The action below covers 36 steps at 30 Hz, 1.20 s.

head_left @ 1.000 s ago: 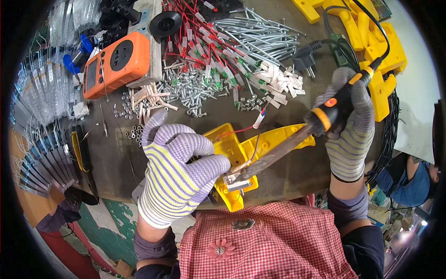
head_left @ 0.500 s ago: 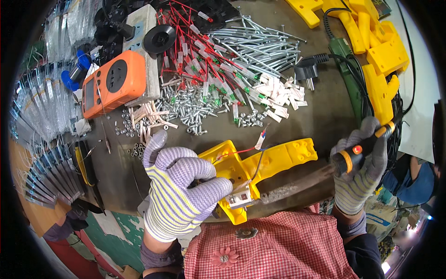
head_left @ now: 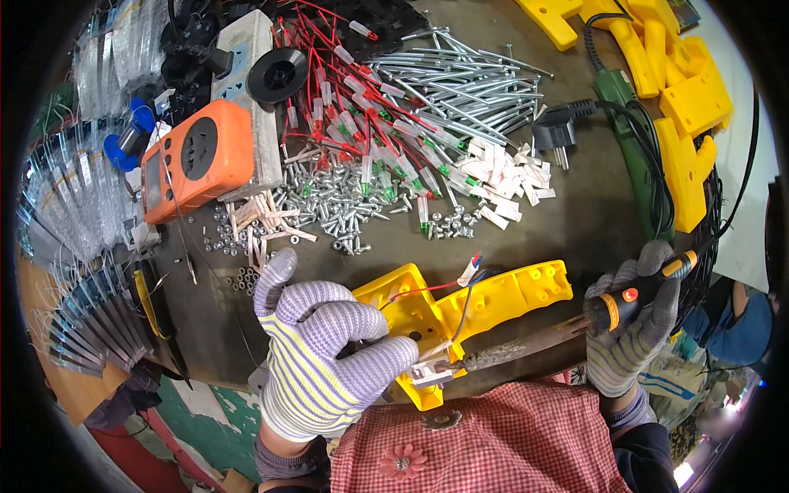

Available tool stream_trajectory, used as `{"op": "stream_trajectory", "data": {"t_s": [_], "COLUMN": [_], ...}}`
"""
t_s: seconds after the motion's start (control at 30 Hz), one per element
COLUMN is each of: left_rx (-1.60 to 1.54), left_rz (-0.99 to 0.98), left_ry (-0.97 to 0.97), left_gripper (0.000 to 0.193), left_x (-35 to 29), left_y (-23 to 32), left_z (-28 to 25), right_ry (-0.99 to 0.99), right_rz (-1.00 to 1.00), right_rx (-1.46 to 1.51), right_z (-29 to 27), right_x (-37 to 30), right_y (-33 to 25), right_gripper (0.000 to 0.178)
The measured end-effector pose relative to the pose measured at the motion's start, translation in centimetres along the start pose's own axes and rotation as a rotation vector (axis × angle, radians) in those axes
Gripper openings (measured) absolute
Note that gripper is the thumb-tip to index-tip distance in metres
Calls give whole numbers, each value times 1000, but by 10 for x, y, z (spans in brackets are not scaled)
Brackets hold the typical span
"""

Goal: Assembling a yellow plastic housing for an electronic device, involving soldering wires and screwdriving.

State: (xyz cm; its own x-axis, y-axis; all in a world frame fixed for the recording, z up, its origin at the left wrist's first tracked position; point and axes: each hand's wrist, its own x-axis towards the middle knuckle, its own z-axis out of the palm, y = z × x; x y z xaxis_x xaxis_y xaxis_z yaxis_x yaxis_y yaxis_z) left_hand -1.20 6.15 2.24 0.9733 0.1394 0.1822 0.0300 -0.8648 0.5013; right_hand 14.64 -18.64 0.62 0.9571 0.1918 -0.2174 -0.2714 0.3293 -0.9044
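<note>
My left hand [head_left: 329, 357], in a striped knit glove, is closed at the left side of an open yellow plastic housing [head_left: 514, 292] with a long handle part. Its thumb lies beside a small white-and-metal part [head_left: 429, 372] at the housing's near end. A red wire [head_left: 427, 288] and a dark wire [head_left: 464, 312] run from the housing to a small tagged end. In my gloved right hand [head_left: 625, 353] is a soldering iron [head_left: 526, 347] with a black and orange handle. Its dark tip meets the white part, as far as I can see.
Beyond the housing lie screws [head_left: 341, 201], long bolts [head_left: 468, 82], red-wired indicator lights [head_left: 362, 123] and white strips [head_left: 505, 177]. An orange meter [head_left: 200, 160] leans on a block at left, above yellow-handled cutters [head_left: 152, 300]. Right are a black plug [head_left: 555, 130] and yellow housings [head_left: 694, 99].
The soldering iron's tip has moved left and slightly down, onto the white part. The housing sits a little lower and further right in the picture. Both hands keep their hold.
</note>
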Motion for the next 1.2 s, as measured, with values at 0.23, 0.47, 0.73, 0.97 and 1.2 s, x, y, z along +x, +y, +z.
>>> {"op": "stream_trajectory", "data": {"t_s": [0.23,0.47,0.73,0.97,1.2], "left_rx": [-2,-15,-24,-38,-28], "left_rz": [-7,-13,-62,-75,-85], "left_ry": [-10,-26,71,63,76], "left_gripper": [25,25,13,13,12], "left_x": [0,-2,3,4,5], "left_y": [1,0,8,9,9], "left_z": [0,-1,4,4,6], "right_ry": [-45,6,-82,-103,-53], "right_rz": [-28,-44,-20,-15,-6], "right_rx": [-62,-96,-32,-27,-37], "right_z": [2,5,-5,-6,-2], "right_x": [0,1,3,3,3], "right_y": [2,2,2,1,2], "right_gripper": [34,35,35,35,35]}}
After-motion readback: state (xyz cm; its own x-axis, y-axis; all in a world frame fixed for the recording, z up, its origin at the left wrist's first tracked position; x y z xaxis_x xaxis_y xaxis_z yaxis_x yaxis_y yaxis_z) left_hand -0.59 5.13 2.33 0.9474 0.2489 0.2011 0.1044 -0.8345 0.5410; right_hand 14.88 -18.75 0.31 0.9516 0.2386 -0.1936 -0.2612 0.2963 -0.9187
